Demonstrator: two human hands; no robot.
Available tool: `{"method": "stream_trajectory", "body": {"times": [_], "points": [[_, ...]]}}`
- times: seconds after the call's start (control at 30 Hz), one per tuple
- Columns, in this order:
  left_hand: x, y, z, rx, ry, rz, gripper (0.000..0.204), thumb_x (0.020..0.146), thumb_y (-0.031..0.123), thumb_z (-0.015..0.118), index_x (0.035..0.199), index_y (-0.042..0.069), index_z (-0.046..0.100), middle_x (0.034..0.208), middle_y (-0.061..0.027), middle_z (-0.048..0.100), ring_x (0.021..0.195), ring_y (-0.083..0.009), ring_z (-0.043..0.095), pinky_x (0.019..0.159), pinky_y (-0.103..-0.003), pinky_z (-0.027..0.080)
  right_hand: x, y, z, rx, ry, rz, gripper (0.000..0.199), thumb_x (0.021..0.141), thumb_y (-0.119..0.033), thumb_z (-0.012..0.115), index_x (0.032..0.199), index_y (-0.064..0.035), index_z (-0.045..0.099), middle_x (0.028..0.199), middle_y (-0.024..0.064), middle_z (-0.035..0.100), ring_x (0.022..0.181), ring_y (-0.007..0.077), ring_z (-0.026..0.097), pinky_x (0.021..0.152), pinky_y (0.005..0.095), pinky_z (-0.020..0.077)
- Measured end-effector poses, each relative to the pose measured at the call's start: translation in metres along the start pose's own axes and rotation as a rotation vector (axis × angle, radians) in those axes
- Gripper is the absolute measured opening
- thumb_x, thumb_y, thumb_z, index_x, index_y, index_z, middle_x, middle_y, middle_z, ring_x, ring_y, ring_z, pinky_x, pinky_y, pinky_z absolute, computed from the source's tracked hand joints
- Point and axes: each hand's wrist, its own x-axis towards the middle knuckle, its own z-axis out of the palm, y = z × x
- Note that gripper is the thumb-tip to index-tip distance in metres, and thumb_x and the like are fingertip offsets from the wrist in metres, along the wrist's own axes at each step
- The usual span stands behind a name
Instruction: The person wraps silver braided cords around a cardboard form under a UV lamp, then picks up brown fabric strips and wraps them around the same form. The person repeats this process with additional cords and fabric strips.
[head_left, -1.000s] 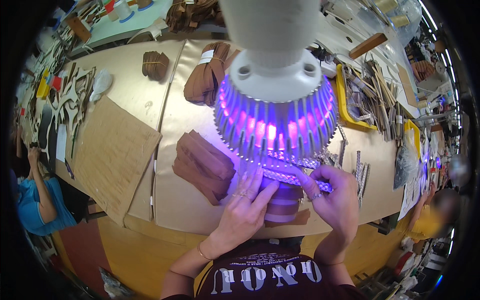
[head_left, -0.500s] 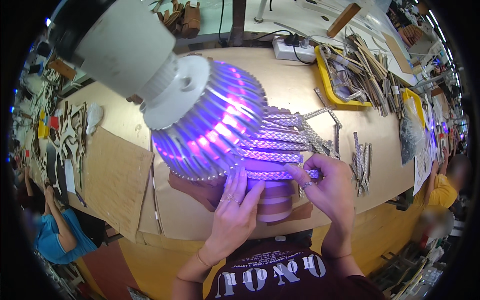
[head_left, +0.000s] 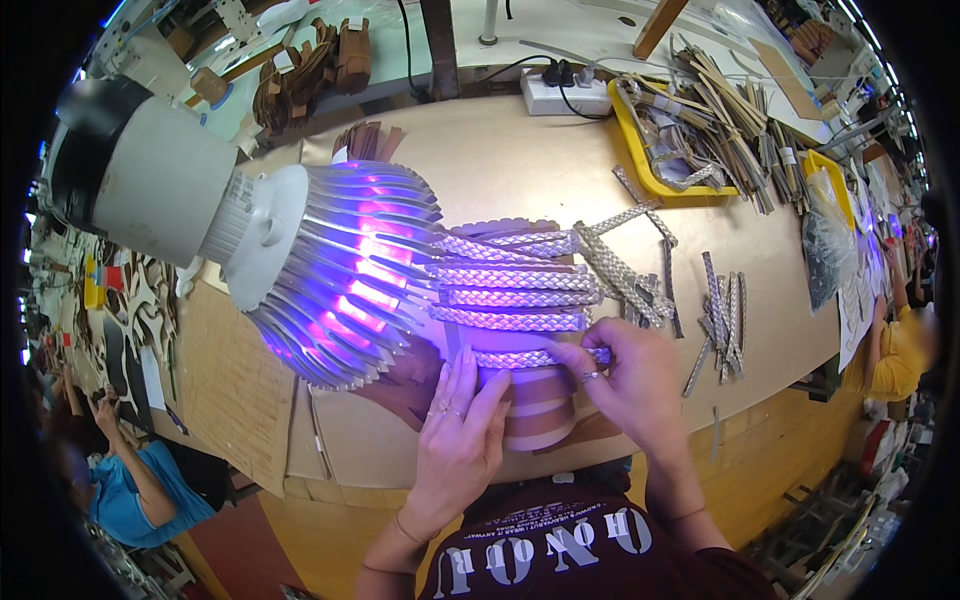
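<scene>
Braided strip (head_left: 515,359) across banded brown pieces (head_left: 540,425), right end pinched and partly covered by the right hand (head_left: 635,385), left hand's (head_left: 462,432) fingertips at its other end, whether gripping cannot be told, glowing lamp (head_left: 345,265) hiding part of the tabletop (head_left: 540,150)

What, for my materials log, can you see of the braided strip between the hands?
The braided strip is narrow and silvery, perhaps leather-like, tinted violet under the lamp. It runs nearly straight, left to right, over brown pieces, apart from the other strips. The left hand touches its left end; the right hand pinches it near the right end.
</scene>
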Motion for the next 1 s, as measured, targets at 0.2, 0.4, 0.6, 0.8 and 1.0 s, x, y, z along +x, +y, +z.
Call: {"method": "stream_trajectory", "body": {"times": [0.2,0.4,0.6,0.8,1.0], "points": [[-0.001,-0.002,0.001,-0.025,0.015,0.006,0.033,0.09,0.013,0.064,0.121,0.005,0.062,0.132,-0.0286,0.052,0.12,-0.044,0.053,0.104,-0.049,0.041,-0.003,0.001,0.011,-0.014,-0.02,0.027,0.038,0.088,-0.041,0.067,0.074,-0.0054,0.061,0.066,0.0095,0.062,0.055,0.0319,0.058,0.056,0.0427,0.0433],[-0.004,-0.001,-0.006,-0.004,0.047,0.023,0.038,0.089,0.016,0.065,0.126,0.007,0.06,0.145,-0.0269,0.04,0.135,-0.0441,0.037,0.11,-0.055,0.03,-0.007,-0.008,0.009,0.09,0.03,-0.012,0.037,0.088,-0.039,0.067,0.074,-0.0056,0.061,0.066,0.0099,0.061,0.055,0.0319,0.058,0.055,0.0415,0.0432],[-0.006,0.008,-0.001,-0.028,-0.033,0.039,0.044,0.09,0.022,0.065,0.131,0.007,0.057,0.149,-0.027,0.032,0.139,-0.0449,0.03,0.111,-0.057,0.026,-0.002,-0.016,0.015,0.16,0.059,-0.019,0.031,0.085,-0.028,0.074,0.074,-0.001,0.064,0.057,0.0119,0.056,0.046,0.0219,0.051,0.046,0.0344,0.0384],[-0.002,0.007,0.005,-0.076,-0.028,0.075,0.048,0.087,0.018,0.068,0.132,0.008,0.055,0.151,-0.0266,0.029,0.139,-0.0442,0.031,0.112,-0.056,0.025,-0.01,-0.008,0.002,0.212,-0.05,0.108,0.034,0.086,-0.033,0.071,0.075,-0.0019,0.065,0.056,0.0098,0.056,0.048,0.0217,0.054,0.048,0.0339,0.0407],[0.0,0.009,0.003,-0.034,-0.059,0.075,0.049,0.087,0.02,0.068,0.132,0.007,0.054,0.151,-0.0279,0.028,0.137,-0.0455,0.033,0.111,-0.056,0.028,-0.01,-0.008,-0.005,0.338,-0.052,0.037,0.025,0.09,-0.017,0.069,0.076,0.0025,0.063,0.057,0.0026,0.056,0.051,0.0067,0.048,0.047,0.0246,0.0352]]}}
